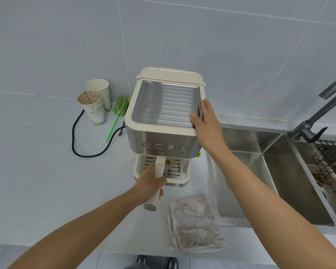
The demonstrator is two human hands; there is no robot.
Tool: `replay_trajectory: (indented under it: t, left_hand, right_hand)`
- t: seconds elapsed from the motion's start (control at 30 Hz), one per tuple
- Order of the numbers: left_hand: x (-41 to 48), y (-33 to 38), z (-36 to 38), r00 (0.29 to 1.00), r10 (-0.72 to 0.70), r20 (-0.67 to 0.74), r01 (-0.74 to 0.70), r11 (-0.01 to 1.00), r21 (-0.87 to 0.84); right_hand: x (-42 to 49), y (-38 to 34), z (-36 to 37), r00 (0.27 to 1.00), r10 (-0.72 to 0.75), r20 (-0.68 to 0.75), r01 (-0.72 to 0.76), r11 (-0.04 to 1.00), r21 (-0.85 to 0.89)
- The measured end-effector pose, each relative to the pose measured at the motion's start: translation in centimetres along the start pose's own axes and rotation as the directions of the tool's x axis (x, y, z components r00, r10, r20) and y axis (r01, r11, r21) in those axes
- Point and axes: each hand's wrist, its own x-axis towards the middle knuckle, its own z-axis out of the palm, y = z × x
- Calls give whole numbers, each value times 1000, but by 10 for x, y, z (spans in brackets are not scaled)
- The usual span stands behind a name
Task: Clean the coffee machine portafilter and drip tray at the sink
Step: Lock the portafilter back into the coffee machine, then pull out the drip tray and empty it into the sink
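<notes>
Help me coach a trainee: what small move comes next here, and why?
Probably twist the portafilter handle sideways to unlock it: the left hand grips it while it sits in the coffee machine, and the right hand braces the machine's top.

Both bare forearms reached forward from the lower frame toward the coffee machine (164, 121). Left hand (150, 184) sat low at the machine's front, fingers curled tight around the cream portafilter handle (157, 183), thumb side up, knuckles toward the machine, wrist straight. Right hand (206, 120) lay flat on the machine's top right edge, palm down, fingers extended and together, thumb pressed on the top surface. Right forearm ran diagonally down to the lower right corner.
</notes>
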Motion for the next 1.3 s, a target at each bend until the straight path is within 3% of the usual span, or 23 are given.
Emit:
replay_trajectory:
  t: [0.37,0.53,0.63,0.73,0.87,1.03,1.2,1.3]
  left_hand:
    - [2,-3,-9,990,41,137,-43,999,15]
    - [4,-9,-21,977,44,208,-33,998,-57]
    - [5,-13,-33,964,88,253,-55,989,-136]
    - [14,-18,-47,973,112,200,-83,986,-147]
    - [37,-37,-63,995,97,-11,-97,995,-2]
    - [71,-55,-72,983,-30,-183,59,986,156]
    - [91,-60,-63,984,-116,-135,134,981,140]
    - [98,-57,-55,985,-130,-117,143,983,114]
  right_hand:
    - [-2,-3,-6,999,-12,35,13,1000,-7]
    - [-1,0,-16,989,-2,145,-9,997,73]
    - [-2,5,-19,991,-9,137,-15,986,168]
    - [-3,16,-21,998,43,53,-57,951,304]
    - [-7,52,-22,989,136,-62,-103,919,381]
    - [-19,112,8,946,323,16,-318,919,232]
    - [-26,146,48,877,437,201,-453,891,40]
    - [-27,149,65,856,450,253,-461,887,-18]
